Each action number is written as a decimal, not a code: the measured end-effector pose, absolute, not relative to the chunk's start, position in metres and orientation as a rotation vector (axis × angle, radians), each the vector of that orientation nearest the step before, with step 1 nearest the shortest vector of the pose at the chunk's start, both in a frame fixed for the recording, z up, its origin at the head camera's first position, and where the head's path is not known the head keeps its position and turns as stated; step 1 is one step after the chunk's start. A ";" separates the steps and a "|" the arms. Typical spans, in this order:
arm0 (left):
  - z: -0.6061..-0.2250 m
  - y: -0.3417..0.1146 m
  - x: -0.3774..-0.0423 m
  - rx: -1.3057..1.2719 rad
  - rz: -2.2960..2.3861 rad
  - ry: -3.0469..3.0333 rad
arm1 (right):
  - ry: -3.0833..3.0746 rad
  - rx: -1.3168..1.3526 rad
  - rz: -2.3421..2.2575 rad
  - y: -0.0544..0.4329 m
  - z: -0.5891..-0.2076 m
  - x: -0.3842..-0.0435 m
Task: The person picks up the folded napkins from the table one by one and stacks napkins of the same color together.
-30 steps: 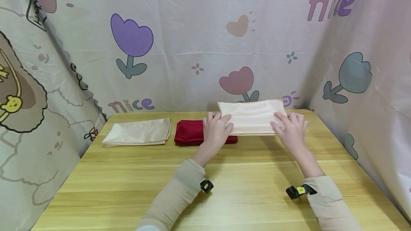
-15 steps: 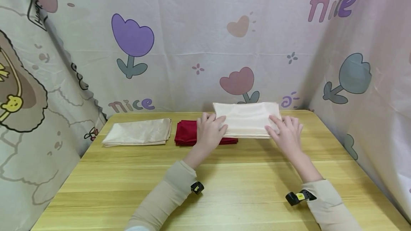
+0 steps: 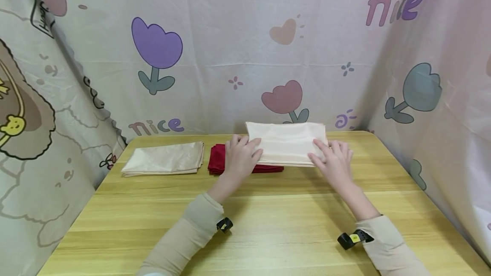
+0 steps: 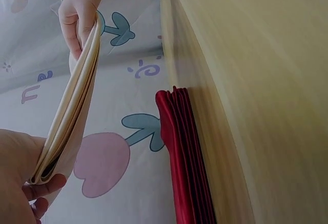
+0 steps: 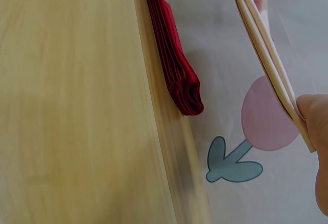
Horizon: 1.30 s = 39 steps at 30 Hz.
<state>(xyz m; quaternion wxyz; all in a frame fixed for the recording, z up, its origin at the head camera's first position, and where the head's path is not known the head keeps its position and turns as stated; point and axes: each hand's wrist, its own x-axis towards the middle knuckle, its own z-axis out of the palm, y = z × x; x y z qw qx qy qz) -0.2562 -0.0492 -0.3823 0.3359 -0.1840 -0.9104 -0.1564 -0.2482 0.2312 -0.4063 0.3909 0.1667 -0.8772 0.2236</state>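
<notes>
A folded cream satin cloth (image 3: 285, 144) hangs in the air between both hands, its layers showing edge-on in the left wrist view. My left hand (image 3: 241, 156) pinches its left end, thumb on the near face and fingers beneath. The right hand (image 3: 334, 161) grips the opposite end in the same way. Below and behind the held cloth lies a folded dark red cloth (image 3: 218, 160), partly hidden by the left hand and the cream cloth. In the right wrist view a gap shows between the red cloth (image 5: 177, 70) and the cream cloth (image 5: 271, 60).
Another folded cream cloth (image 3: 165, 159) lies at the left on the wooden table (image 3: 268, 229). A printed curtain (image 3: 215, 33) stands behind the table's back edge and along both sides. Each wrist wears a small black camera (image 3: 347, 240).
Both hands have carried the cream cloth to the left, and it now covers more of the red cloth. The cloths on the table stay where they were.
</notes>
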 end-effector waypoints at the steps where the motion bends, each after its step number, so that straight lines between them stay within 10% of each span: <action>1: -0.382 -0.051 -0.256 -0.481 -0.409 -2.373 | -2.226 0.426 0.569 0.230 -0.406 -0.248; 39: -0.378 -0.117 -0.240 -0.394 -0.498 -2.352 | -2.204 0.541 0.570 0.162 -0.412 -0.248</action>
